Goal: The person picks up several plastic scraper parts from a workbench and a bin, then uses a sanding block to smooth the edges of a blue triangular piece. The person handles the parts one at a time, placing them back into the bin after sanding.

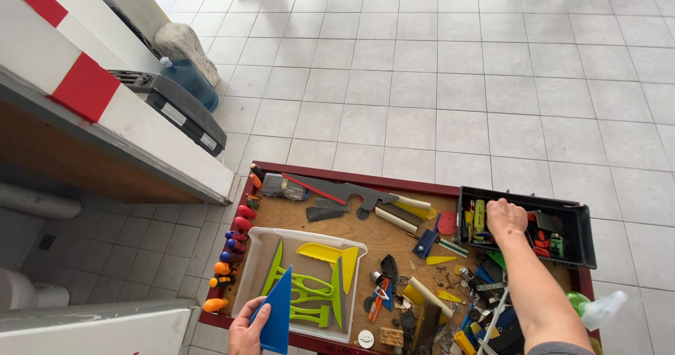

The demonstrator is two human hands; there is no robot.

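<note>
Tiled floor (450,67), pale grey, fills upper view. Below it a wooden tabletop (394,235) with dark red rim, crowded with hand tools.

Right arm runs from bottom right corner up and leftward, forearm bare, wrist bent down. Right hand (506,218) is inside the black toolbox (583,239) at the tabletop's right edge; fingers curled down among the contents. Cannot tell whether they grasp anything.

Left hand (247,332) at bottom edge, just off the tabletop's near rim. Fingers clenched on the lower part of a blue triangular scraper (278,313), thumb on its face. Scraper's long axis is near upright in view, sharp tip pointing away from the person, slightly right, overlapping the near left corner of the white tray (256,246).

Tray is rectangular and shallow, holding lime-green and yellow plastic wedges (313,285), mostly lying lengthwise front to back.

Red rectangular patches (86,86) mark the white ledge at upper left. Row of small red, blue and orange knobs (232,246) lines the tabletop's left rim.
</note>
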